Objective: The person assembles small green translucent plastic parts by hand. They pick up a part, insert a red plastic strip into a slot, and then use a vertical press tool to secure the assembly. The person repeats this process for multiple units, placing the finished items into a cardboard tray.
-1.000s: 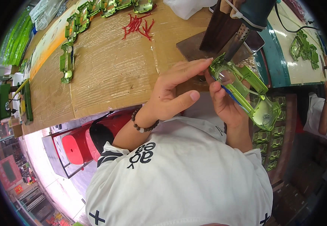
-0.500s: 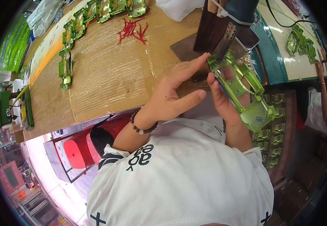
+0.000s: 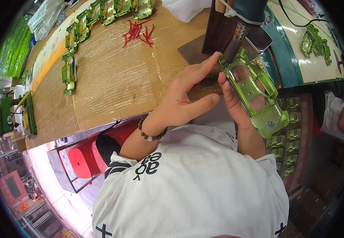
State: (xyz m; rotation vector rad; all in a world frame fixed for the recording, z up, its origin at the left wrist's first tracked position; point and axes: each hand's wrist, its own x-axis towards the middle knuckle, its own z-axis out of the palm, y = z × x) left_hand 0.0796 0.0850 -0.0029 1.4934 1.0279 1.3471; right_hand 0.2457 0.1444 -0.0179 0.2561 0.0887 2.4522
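Note:
A translucent green plastic car body shell (image 3: pixel 255 89), long and with an open window frame, is tilted under a soldering iron (image 3: pixel 237 41). The iron's dark tip meets the shell's upper end, where the exact contact is hidden. My right hand (image 3: pixel 237 103) holds the shell from below and behind, its fingers partly covered by the part. My left hand (image 3: pixel 186 93) has its fingers stretched and thumb apart. Its fingertips reach the shell's upper left corner; whether they touch cannot be made out. A dark bead bracelet circles my left wrist.
Green shells (image 3: pixel 69 73) line the cardboard-covered table (image 3: pixel 112 79) at the left and back. Thin red pieces (image 3: pixel 138 33) lie beside them. A dark upright block (image 3: pixel 219 29) and a phone (image 3: pixel 259 39) are near the iron. At far right, another person's arm (image 3: pixel 343 115) shows.
The shell has tilted slightly under the iron and shifted a little left at its upper end. My hands keep nearly the same pose. The other person's arm at far right has moved.

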